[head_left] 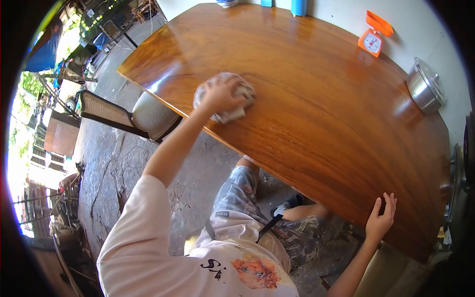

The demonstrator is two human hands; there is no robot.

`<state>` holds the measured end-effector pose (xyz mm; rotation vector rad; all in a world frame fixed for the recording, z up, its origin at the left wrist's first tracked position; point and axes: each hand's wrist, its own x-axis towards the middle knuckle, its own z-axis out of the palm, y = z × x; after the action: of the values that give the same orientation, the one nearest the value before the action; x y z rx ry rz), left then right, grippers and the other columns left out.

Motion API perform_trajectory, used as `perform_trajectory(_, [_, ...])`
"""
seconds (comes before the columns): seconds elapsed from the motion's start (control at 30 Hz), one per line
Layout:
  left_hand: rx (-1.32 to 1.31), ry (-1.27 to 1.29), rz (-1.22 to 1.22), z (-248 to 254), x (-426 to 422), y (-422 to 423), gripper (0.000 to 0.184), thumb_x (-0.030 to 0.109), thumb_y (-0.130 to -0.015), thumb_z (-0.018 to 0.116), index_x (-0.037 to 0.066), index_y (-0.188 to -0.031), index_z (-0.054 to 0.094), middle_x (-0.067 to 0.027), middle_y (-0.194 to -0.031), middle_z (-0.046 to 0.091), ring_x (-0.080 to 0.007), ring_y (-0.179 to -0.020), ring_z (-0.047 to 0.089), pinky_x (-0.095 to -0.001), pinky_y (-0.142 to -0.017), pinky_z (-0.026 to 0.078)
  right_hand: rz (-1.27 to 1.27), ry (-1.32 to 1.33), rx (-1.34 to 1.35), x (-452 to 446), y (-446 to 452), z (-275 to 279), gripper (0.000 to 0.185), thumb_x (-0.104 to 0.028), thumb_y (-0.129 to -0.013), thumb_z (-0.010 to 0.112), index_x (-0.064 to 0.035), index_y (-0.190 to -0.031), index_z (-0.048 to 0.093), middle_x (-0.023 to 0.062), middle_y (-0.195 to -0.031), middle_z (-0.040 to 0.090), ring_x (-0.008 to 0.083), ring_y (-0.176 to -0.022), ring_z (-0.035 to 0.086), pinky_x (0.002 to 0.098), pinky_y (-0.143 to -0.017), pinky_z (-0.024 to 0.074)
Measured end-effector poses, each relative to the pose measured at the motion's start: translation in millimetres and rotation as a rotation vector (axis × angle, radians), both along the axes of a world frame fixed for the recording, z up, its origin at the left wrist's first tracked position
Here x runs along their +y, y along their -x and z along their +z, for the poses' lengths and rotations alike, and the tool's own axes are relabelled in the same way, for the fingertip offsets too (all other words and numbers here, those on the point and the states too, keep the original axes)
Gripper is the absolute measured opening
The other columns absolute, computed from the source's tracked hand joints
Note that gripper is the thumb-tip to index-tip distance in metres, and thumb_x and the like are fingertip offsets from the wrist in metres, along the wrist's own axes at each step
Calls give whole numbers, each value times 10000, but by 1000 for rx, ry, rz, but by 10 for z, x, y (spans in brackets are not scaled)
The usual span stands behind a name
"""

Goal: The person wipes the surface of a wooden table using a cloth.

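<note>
My left hand point(222, 95) presses a crumpled, pale grey cloth point(231, 115) against the glossy brown wooden table point(307, 94), close to its near edge on the left. The fingers curl over the cloth, which spreads out around them. At the right end of the same edge rests my right hand point(382, 216), fingers stretched out on the wood and holding nothing. Small whitish specks or marks show on the tabletop to the right of the cloth.
Along the wall stand an orange kitchen scale point(371, 41), a lidded metal pot point(425, 86), a blue cylindrical object point(299, 7) and a blue-and-white bowl point(227, 2). A chair point(151, 115) stands by the table's left side on the cracked concrete floor point(111, 173).
</note>
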<state>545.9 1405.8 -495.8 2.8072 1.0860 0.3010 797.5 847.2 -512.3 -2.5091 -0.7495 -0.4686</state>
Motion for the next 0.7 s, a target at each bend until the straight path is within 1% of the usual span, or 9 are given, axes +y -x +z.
perform_trajectory(0.07, [-153,-54,-376,-58,-586,-151,704,462,-748,784,252,-1402,630,-105,-1504,532,-402,-1437,410,-605,-1206,253,-3,6,-2,0,23,27,282,-195,-1015,644,-34,-1241,693,231,-1428,603,443,-1395,497,509,-1135,415])
perform_trajectory(0.17, [-228,143,-705,126,-1317,-175,639,371,-696,815,226,-1308,704,-124,-1447,558,-394,-1408,435,-578,-1209,267,5,-5,1,-23,2,-7,282,-192,-1009,653,-40,-1243,695,223,-1423,610,433,-1397,500,501,-1132,420])
perform_trajectory(0.23, [-273,151,-473,-4,-894,-260,535,332,-710,820,201,-1224,752,-120,-1376,601,-389,-1319,516,-563,-1174,345,10,1,1,-34,-20,-26,281,-189,-1007,657,-48,-1246,697,219,-1422,612,427,-1398,502,497,-1131,422])
perform_trajectory(0.3, [-276,30,-238,-76,-264,-310,475,345,-736,800,228,-1195,761,-122,-1328,631,-388,-1273,539,-531,-1121,398,7,-2,4,-16,-1,-50,279,-187,-1006,658,-54,-1248,698,217,-1422,612,423,-1398,503,494,-1131,422])
perform_trajectory(0.4, [-284,-14,-311,-67,-255,-265,496,350,-731,806,222,-1208,757,-126,-1330,632,-388,-1273,537,-531,-1121,395,4,-2,0,15,-17,-14,277,-185,-1008,656,-58,-1250,700,216,-1423,612,418,-1399,504,489,-1133,419])
perform_trajectory(0.5, [-258,62,-620,94,-963,-62,474,290,-749,803,206,-1213,755,-122,-1327,637,-375,-1308,534,-517,-1148,390,-19,-6,5,16,5,1,278,-187,-1010,653,-59,-1253,700,212,-1424,612,412,-1404,500,486,-1134,418])
perform_trajectory(0.53, [-289,89,-622,112,-1001,-52,441,286,-761,794,204,-1192,759,-121,-1332,638,-376,-1285,545,-522,-1127,401,-25,-10,6,19,1,8,279,-189,-1012,651,-59,-1254,699,209,-1425,613,410,-1405,499,486,-1134,417])
perform_trajectory(0.67, [-331,-142,-155,-192,-168,-320,463,326,-724,814,188,-1162,755,-103,-1277,665,-381,-1201,575,-527,-1050,453,-2,0,3,-11,-21,-40,281,-194,-1014,648,-57,-1255,697,203,-1425,614,408,-1407,496,484,-1134,417])
perform_trajectory(0.7, [-337,-96,-249,-165,-250,-317,470,319,-719,819,183,-1164,754,-105,-1278,664,-380,-1203,576,-526,-1055,451,0,2,1,-10,-16,-27,281,-193,-1014,648,-56,-1254,697,203,-1425,615,408,-1405,499,484,-1135,416])
